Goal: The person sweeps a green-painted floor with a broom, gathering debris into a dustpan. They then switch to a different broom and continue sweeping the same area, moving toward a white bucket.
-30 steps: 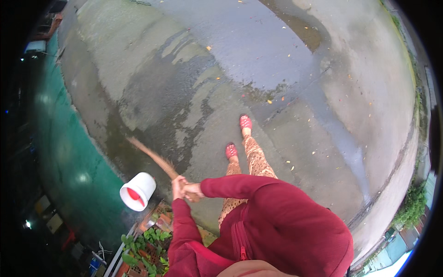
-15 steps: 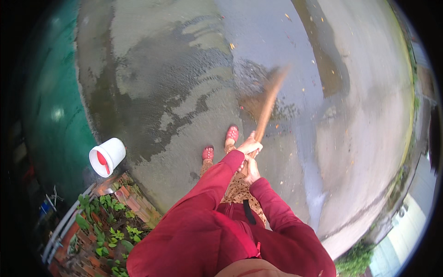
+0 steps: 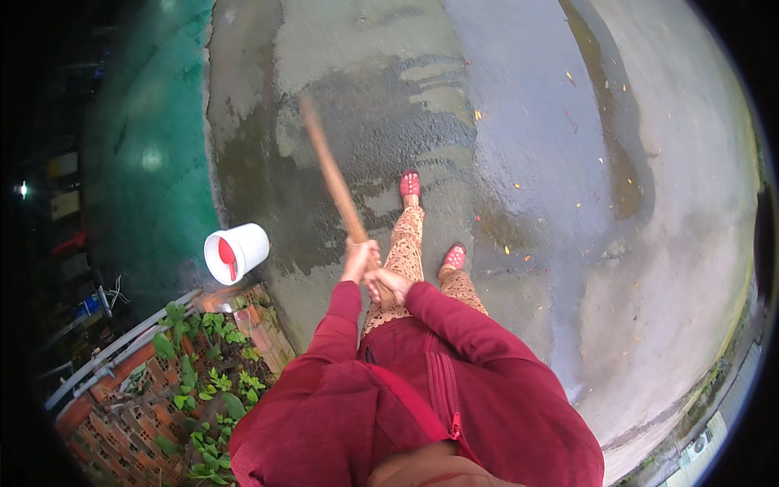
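Both of my hands grip a long brown wooden stick (image 3: 333,178) that looks like a broom handle. My left hand (image 3: 358,258) is wrapped round it higher up. Just below, my right hand (image 3: 391,286) is closed round the near end. The stick points forward and to the left over the wet concrete ground (image 3: 341,219). Its far end is smeared by motion, and I cannot make out a head on it.
A white bucket (image 3: 253,246) with a red dipper (image 3: 226,253) inside lies tilted at the left. Nearby are leafy plants (image 3: 215,377), stacked bricks (image 3: 138,422) and pipes (image 3: 122,349). Green ground (image 3: 154,154) borders the concrete. Puddles (image 3: 629,191) and fallen leaves are on the right.
The stick has swung from the right across to the left, both hands moving with it. My left foot has stepped forward. The bucket now appears farther right in view.
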Demonstrator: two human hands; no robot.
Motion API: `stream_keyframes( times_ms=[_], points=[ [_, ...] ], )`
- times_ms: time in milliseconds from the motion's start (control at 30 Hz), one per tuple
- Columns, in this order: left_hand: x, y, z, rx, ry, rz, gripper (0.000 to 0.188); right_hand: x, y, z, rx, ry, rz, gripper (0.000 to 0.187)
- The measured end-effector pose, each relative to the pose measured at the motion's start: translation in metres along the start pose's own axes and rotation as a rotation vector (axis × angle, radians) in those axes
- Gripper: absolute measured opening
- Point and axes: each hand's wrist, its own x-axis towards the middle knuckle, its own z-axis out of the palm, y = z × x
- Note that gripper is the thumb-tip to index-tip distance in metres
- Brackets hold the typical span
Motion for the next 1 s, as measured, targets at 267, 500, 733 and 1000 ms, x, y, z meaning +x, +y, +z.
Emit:
stream_keyframes(
  times_ms=[267, 500, 733, 1000],
  points=[
    [0.180, 0.104, -0.023, -0.069, -0.074, -0.332, 0.010, 0.115, -0.176, 0.028, 0.082, 0.064, -0.035, 0.010],
    [0.158, 0.145, 0.212, 0.561, -0.422, -0.149, 0.077, -0.034, -0.204, -0.037, 0.680, 0.273, -0.595, 0.010],
    [0.196, 0.224, 0.220, 0.298, -1.249, -0.298, 0.077, 0.013, -0.291, 0.022, 0.646, 0.800, -0.727, 0.010],
    [0.206, 0.315, 0.049, -0.168, -0.517, -0.068, 0.082, 0.091, -0.305, 0.112, 0.072, 0.456, -0.272, 0.006]
  ],
)
